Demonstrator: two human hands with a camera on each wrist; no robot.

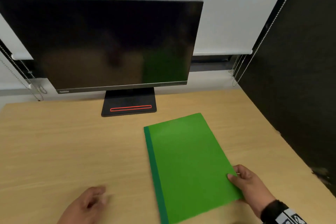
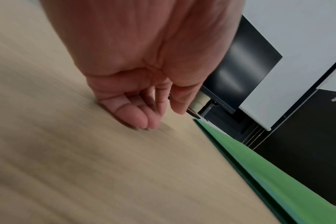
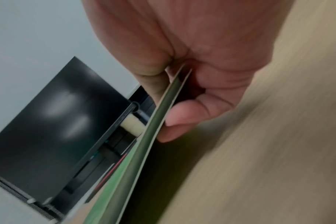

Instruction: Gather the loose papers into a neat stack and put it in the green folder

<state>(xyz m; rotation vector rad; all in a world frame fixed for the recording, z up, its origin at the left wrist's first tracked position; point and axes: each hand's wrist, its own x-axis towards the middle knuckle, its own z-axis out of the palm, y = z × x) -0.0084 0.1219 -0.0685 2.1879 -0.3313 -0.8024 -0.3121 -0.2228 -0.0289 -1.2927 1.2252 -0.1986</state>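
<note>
Right hand (image 1: 249,185) is pinched on the closed folder (image 1: 189,165), left hand (image 1: 87,203) kept loose on the desk (image 1: 54,142); no papers are seen, so filing is judged done.

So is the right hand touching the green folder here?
Touching. The right wrist view shows the right hand pinching the green folder edge between thumb and fingers.
</note>
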